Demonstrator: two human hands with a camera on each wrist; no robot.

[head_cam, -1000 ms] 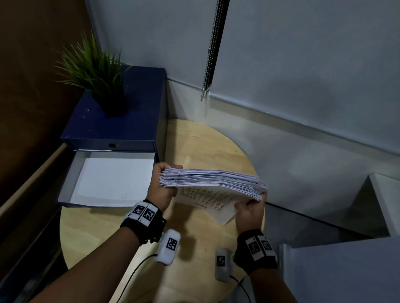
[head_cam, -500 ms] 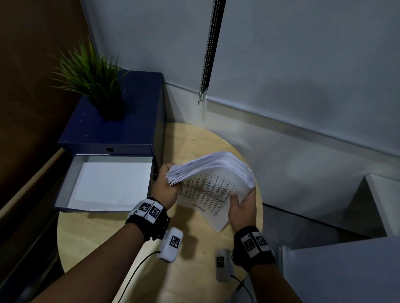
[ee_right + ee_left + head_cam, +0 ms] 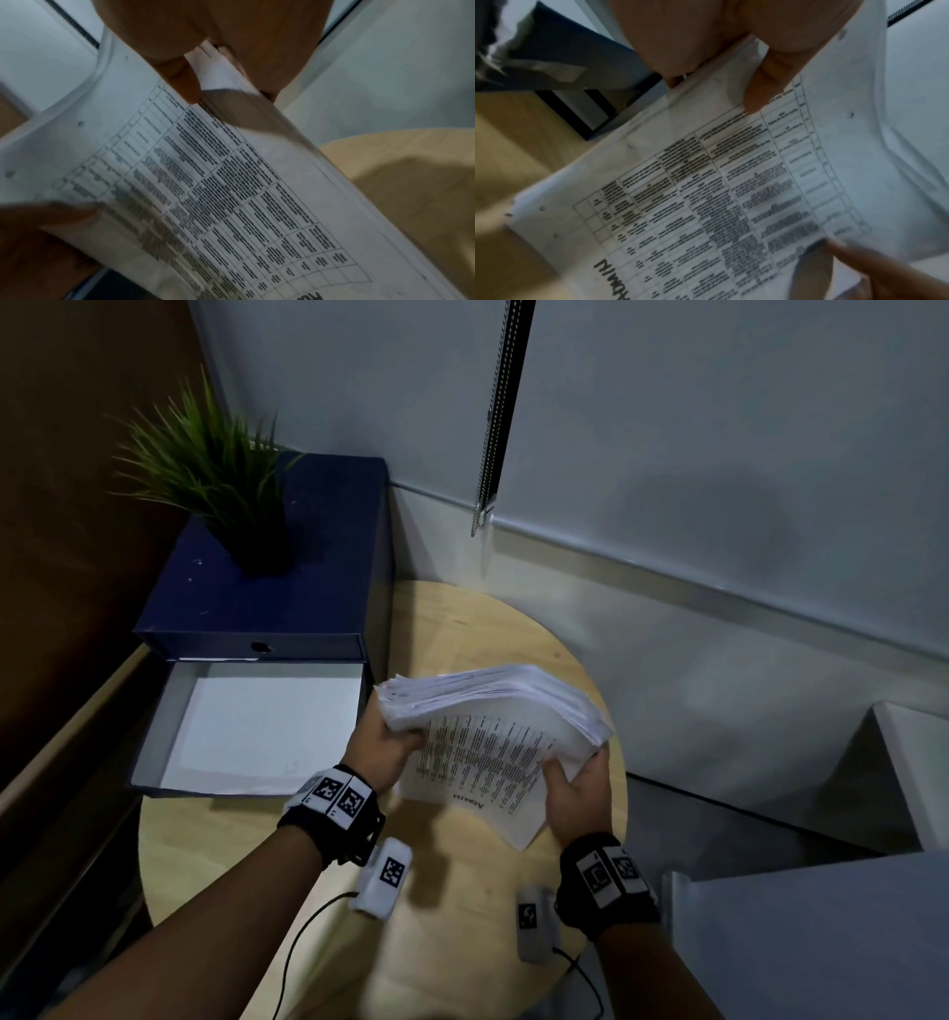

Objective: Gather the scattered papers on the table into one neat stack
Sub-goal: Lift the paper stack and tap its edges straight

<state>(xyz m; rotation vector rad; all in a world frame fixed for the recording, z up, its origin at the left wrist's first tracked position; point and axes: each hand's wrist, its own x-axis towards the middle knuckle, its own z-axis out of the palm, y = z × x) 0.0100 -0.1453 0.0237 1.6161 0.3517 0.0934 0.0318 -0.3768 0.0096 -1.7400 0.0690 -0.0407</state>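
Two hands share the load. The left hand (image 3: 382,752) grips the stack of papers (image 3: 493,711) at its left edge, thumb curled over the printed sheet (image 3: 706,182), while the right hand (image 3: 580,788) clutches the right edge, thumb on the print and fingers out of sight behind the pile. The stack is held tilted in the air above the round wooden surface (image 3: 452,942), touching it nowhere that shows, and its printed face is turned toward the person.

The nearest risk lies in the lowest sheet, whose corner hangs down past the rest: if either thumb loosens, that sheet would probably slide free first and drop onto the surface or past its near-right rim. The pile also bows between the two grips and its edges are fanned, so squeezing the ends closer could buckle the middle and spill sheets sideways. Tapping it square on the surface would call for an even, upright hold; a skewed tap would likely crease the overhanging corner.

Further off, the open drawer (image 3: 257,726) of the dark blue file box (image 3: 267,608) stands just beside the left hand; a wide swing could catch its wall. The potted grass plant (image 3: 215,469) on top looks well clear.
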